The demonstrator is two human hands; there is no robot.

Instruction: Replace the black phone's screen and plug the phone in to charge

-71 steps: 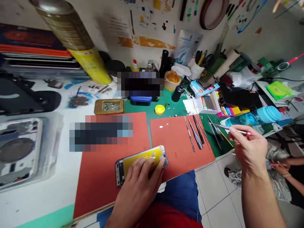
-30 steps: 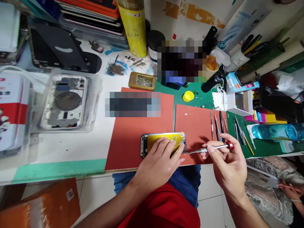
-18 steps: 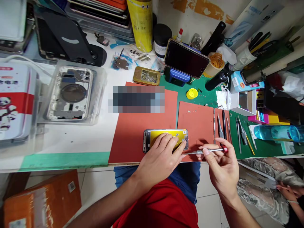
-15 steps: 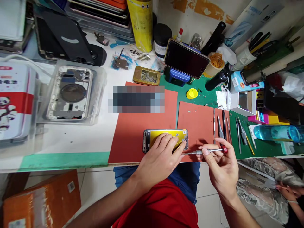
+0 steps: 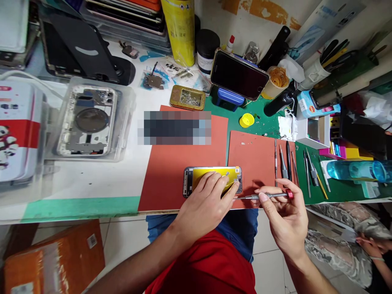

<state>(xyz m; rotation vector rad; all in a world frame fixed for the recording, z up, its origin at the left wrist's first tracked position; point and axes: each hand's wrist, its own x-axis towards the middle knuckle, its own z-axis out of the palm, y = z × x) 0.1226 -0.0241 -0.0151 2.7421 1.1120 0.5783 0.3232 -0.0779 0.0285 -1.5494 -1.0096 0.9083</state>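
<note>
1. Between the thumb and fingers of the right hand, a slim metal screwdriver is held nearly level, its red cap towards the palm and its tip towards the left.
2. Palm down, the left hand lies over a yellow-backed phone panel, fingers on its surface; whether the thumb grips the near edge, I cannot tell.
3. The screwdriver's tip is at the left thumb, close to the panel's near right corner; contact is too small to make out.
4. The panel lies flat across the meeting edges of two reddish mats: the left mat and the right mat.
5. On the right mat, beyond the right hand, slim tools lie in a row; a blue bottle rests on its side farther right.
6. Behind the mats stand a yellow cap, a tin of small metal parts and a dark-screened phone on a blue stand.
7. At far right, another person's hand rests near camouflage trousers.
</note>
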